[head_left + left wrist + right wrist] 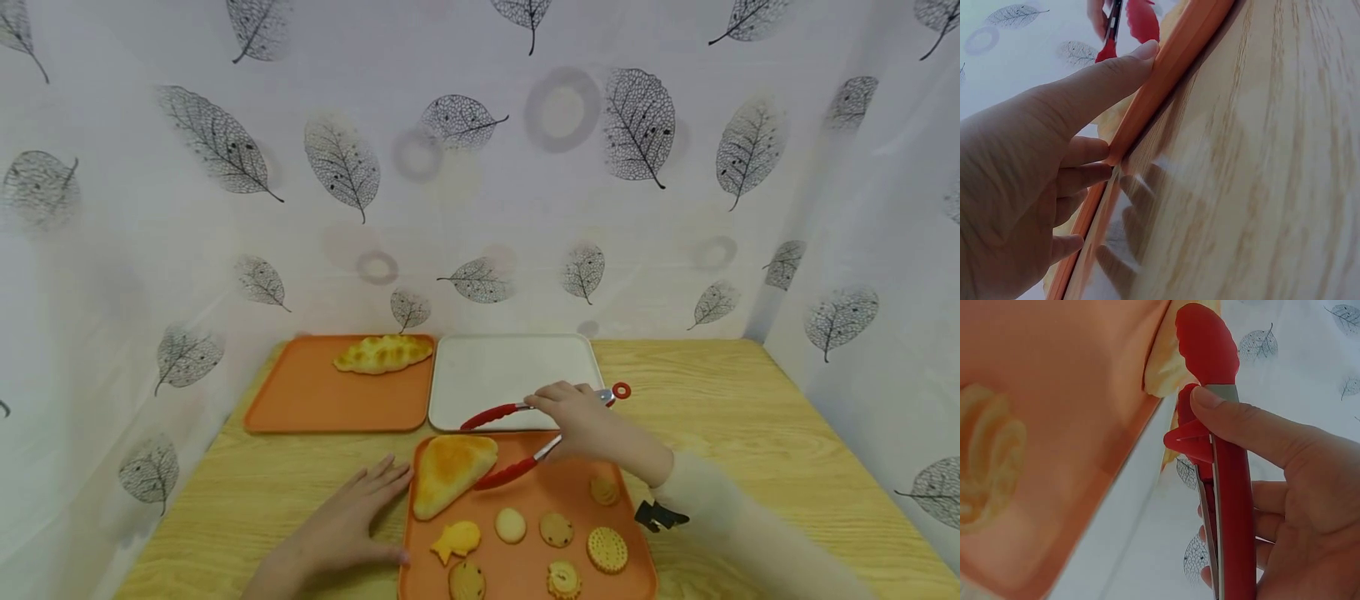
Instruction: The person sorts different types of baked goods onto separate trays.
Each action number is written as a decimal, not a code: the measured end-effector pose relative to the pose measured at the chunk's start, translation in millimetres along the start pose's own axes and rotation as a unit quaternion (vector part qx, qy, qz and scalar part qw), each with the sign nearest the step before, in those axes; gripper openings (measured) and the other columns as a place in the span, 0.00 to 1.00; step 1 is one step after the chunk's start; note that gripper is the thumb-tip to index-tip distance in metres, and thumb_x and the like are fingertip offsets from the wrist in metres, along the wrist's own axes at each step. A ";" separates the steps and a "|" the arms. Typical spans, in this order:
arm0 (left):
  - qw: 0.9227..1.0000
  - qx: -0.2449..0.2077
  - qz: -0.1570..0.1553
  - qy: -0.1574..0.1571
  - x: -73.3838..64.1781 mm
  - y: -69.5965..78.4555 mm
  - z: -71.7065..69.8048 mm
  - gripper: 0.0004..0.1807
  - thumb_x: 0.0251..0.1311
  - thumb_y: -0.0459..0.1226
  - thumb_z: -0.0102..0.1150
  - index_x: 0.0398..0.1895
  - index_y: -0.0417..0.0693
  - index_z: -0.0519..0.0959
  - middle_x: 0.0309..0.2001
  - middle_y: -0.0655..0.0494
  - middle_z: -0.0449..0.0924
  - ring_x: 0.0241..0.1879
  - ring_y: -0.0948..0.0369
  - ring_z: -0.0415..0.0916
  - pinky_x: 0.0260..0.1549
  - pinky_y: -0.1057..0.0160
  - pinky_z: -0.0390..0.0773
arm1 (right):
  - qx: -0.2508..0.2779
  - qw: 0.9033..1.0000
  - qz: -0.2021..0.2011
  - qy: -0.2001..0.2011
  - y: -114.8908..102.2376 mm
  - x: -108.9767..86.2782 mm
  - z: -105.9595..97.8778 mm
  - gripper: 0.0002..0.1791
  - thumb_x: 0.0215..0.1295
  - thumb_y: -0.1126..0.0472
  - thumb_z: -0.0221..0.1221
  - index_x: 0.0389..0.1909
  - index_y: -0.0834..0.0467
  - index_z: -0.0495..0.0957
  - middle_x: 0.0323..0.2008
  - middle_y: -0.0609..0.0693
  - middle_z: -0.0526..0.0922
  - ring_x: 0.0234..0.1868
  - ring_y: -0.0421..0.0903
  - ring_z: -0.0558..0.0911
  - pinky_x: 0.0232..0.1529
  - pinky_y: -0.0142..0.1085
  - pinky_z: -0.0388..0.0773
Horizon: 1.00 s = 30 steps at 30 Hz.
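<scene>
In the head view, the triangular bread [450, 475] lies in the far left corner of the near orange tray [551, 492], its longest edge running from the near left to the far right and facing the cookies. The right hand [581, 421] holds red-tipped tongs [491, 415] from above, their two arms spread wide: the lower tip is at the bread's right-hand side, touching it or just beside it, while the other tip is over the near edge of the white tray [517, 367]. So the bread lies to the left of the tongs, partly across their line. The left hand [352, 508] is nearer to it, fingers loosely extended at the tray's left edge (only the rim separates them from the bread).

In the left wrist view, that hand's thumb rests on the rim and the fingertips meet the tray's side; they grip no food. A strip of bread shows behind the rim.

In the right wrist view, the thumb presses one tong arm and the fingers curl behind it. From this angle I cannot tell the gap between the tips.
</scene>
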<state>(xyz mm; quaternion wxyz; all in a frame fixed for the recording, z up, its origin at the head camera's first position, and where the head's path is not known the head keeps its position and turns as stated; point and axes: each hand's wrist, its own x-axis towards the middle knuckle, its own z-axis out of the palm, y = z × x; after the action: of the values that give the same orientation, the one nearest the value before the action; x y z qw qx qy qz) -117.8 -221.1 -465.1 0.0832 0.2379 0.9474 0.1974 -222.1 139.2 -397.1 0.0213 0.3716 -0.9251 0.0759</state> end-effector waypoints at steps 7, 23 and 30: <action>1.000 0.000 0.001 -0.002 0.0 -0.4 -0.1 0.58 0.44 0.74 0.57 0.75 0.50 0.60 0.75 0.54 0.58 0.77 0.49 0.46 0.71 0.39 0.53 | 0.000 1.000 -0.009 -0.011 -11.8 7.7 3.1 0.44 0.42 0.48 0.77 0.62 0.59 0.74 0.58 0.55 0.78 0.60 0.55 0.74 0.54 0.57 0.72; 1.000 -0.012 -0.004 -0.009 -0.2 -0.3 0.9 0.59 0.43 0.73 0.58 0.75 0.51 0.58 0.76 0.55 0.57 0.78 0.50 0.45 0.72 0.39 0.51 | -0.048 0.997 -0.033 0.060 -18.9 8.6 6.1 0.34 0.36 0.44 0.78 0.47 0.52 0.80 0.41 0.45 0.80 0.44 0.46 0.76 0.40 0.42 0.70; 1.000 -0.010 0.002 -0.001 -2.7 1.5 -1.0 0.58 0.45 0.72 0.58 0.75 0.51 0.59 0.75 0.53 0.58 0.77 0.48 0.47 0.70 0.38 0.53 | -0.024 0.999 -0.016 0.025 -16.0 5.7 3.7 0.38 0.38 0.44 0.78 0.53 0.53 0.78 0.46 0.46 0.80 0.50 0.48 0.76 0.42 0.44 0.71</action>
<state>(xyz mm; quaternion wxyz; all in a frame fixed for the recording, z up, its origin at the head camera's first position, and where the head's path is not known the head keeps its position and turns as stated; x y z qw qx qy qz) -115.1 -221.6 -463.5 0.0863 0.2393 0.9446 0.2073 -215.1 123.4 -398.3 0.0545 0.3836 -0.9198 0.0624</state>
